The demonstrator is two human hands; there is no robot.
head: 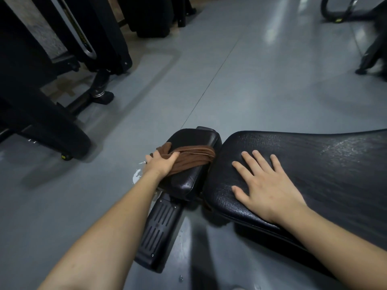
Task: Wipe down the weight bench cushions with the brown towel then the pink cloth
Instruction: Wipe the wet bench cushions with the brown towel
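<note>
The weight bench has two black cushions: a small seat cushion and a long back cushion stretching to the right. A brown towel lies bunched across the small cushion. My left hand grips the towel's left end at the cushion's left side. Flat on the near end of the long cushion rests my right hand, fingers spread and holding nothing. No pink cloth is in view.
The bench's black base foot reaches toward me on the grey floor. Black gym machine frames stand at the left and back, and more equipment at the far right. White marks spot the floor near my left wrist.
</note>
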